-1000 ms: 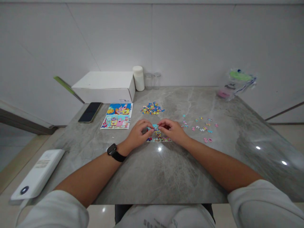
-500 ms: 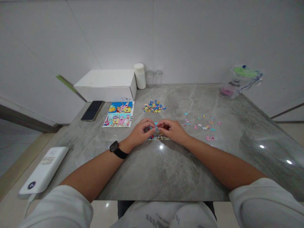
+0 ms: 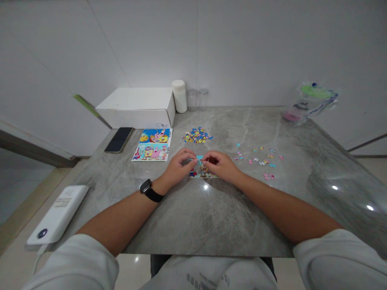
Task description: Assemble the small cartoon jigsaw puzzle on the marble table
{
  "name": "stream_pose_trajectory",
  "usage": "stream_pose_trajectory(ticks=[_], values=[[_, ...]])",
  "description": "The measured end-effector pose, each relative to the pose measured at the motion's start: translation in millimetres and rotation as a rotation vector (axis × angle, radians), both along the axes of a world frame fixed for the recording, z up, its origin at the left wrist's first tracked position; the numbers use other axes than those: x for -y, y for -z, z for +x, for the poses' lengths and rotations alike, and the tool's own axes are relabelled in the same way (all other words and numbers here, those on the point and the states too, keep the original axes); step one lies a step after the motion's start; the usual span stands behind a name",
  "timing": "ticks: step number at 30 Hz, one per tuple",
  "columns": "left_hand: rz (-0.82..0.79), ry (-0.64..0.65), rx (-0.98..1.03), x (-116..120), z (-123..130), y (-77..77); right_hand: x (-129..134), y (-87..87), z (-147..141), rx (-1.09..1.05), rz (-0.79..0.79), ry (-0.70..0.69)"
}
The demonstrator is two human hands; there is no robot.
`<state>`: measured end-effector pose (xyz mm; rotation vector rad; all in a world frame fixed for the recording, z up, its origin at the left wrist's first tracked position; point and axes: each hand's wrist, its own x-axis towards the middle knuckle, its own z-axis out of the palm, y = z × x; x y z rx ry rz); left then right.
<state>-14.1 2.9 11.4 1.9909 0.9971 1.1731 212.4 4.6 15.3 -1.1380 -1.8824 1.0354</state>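
Observation:
A partly assembled jigsaw puzzle (image 3: 204,175) lies flat on the grey table in front of me. Over its upper part, my left hand (image 3: 182,166) and my right hand (image 3: 222,166) meet, thumbs and index fingers pinched. A small light-blue puzzle piece (image 3: 199,161) shows between the fingertips of both hands; whether it touches the puzzle I cannot tell. My hands hide the left and right sides of the puzzle. Beyond them lies a heap of mixed puzzle pieces (image 3: 197,135). Several loose pieces, among them a pink one (image 3: 266,177), are scattered to the right.
Left of the heap is a printed picture sheet (image 3: 152,151), with a phone (image 3: 119,139) beside it. Behind stand a white box (image 3: 136,117), a white bottle (image 3: 179,97) and two clear glasses (image 3: 192,100). A power bank (image 3: 59,215) is at the left edge, a plastic bag (image 3: 311,102) far right.
The whole view has shifted slightly, so things sit a little further right. Both hands stay over the puzzle, their fingertips shifting only slightly around the piece.

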Motion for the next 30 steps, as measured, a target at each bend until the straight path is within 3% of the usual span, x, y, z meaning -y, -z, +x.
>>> stream_pose_trajectory(ticks=[5,11,16,24,30], values=[[0.026,-0.03,-0.021,0,-1,0.0,1,-0.6,1,-0.026,-0.058,-0.063],[0.073,-0.028,-0.035,0,-1,2.2,-3,1.2,-10,-0.161,-0.111,0.017],[0.151,-0.019,-0.113,-1,-3,3.1,-14,-4.7,-15,-0.221,-0.107,-0.027],[0.181,-0.138,-0.389,-12,-18,9.8,-55,-15.7,-12,0.123,-0.05,-0.154],[0.175,-0.133,-0.511,-10,-15,14.9,-51,-13.1,-18,0.338,0.037,-0.163]])
